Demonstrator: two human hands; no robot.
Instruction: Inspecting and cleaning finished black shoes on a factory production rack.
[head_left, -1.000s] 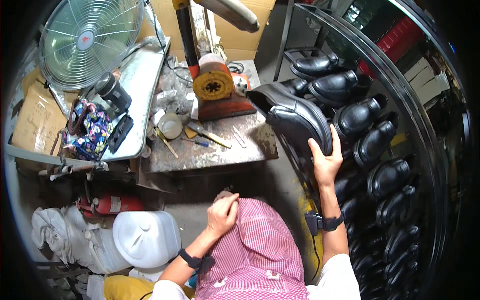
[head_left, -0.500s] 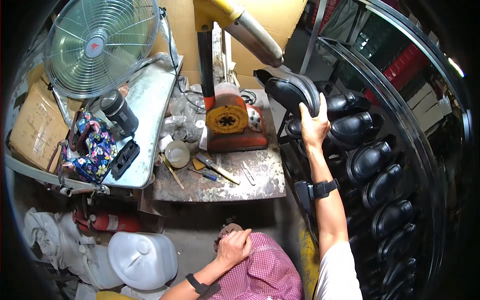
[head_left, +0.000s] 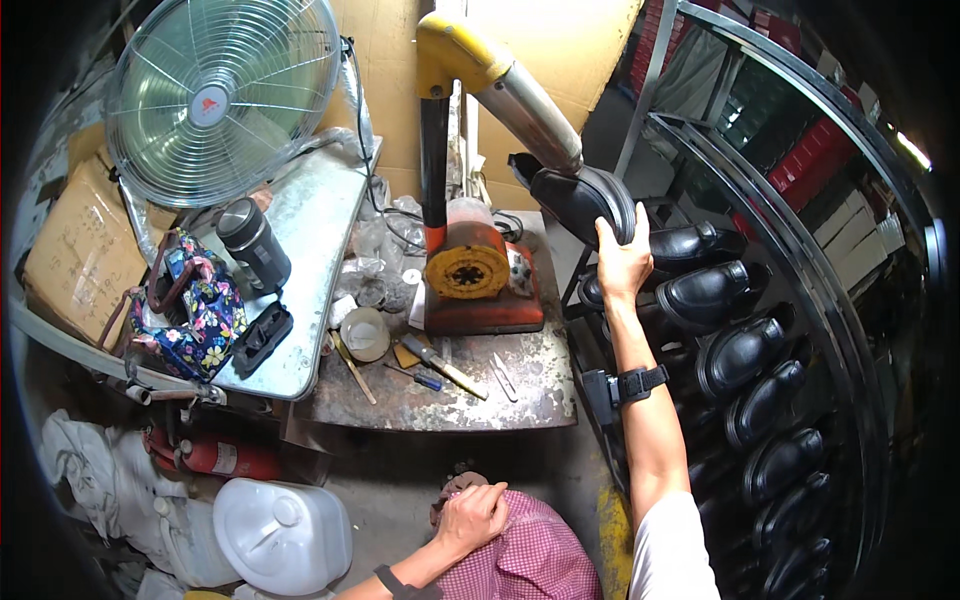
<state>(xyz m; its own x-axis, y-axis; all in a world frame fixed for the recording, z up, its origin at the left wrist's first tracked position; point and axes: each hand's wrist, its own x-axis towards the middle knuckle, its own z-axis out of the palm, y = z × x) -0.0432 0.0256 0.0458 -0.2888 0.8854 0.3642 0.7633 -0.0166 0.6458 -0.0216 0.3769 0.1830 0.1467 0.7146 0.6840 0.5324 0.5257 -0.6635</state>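
Note:
My right hand [head_left: 624,262] is closed on a black leather shoe [head_left: 585,205], thumb on the near side and fingers along its sole edge. The shoe is tilted, its top against or just under the mouth of a silver metal tube [head_left: 535,115]; contact cannot be told. That tube hangs from a yellow elbow [head_left: 462,50] on a black post, above a red machine base [head_left: 483,318] with a round yellow front. Down at my lap, my left hand [head_left: 472,518] rests on pink checked cloth [head_left: 525,555], its fingers loosely curled with nothing visible in them.
A rack [head_left: 850,290] of black shoes stands close on the right. On the worn bench [head_left: 540,395] lie a screwdriver [head_left: 428,382], metal snips [head_left: 503,376] and a small cup [head_left: 365,335]. The left table holds a large fan [head_left: 210,105], a dark flask [head_left: 253,245] and a floral bag [head_left: 200,330].
The whole view has shifted, so the bench and machine sit lower in the picture. My right hand has brought the shoe closer up to the tube's mouth. My left hand stays on the cloth.

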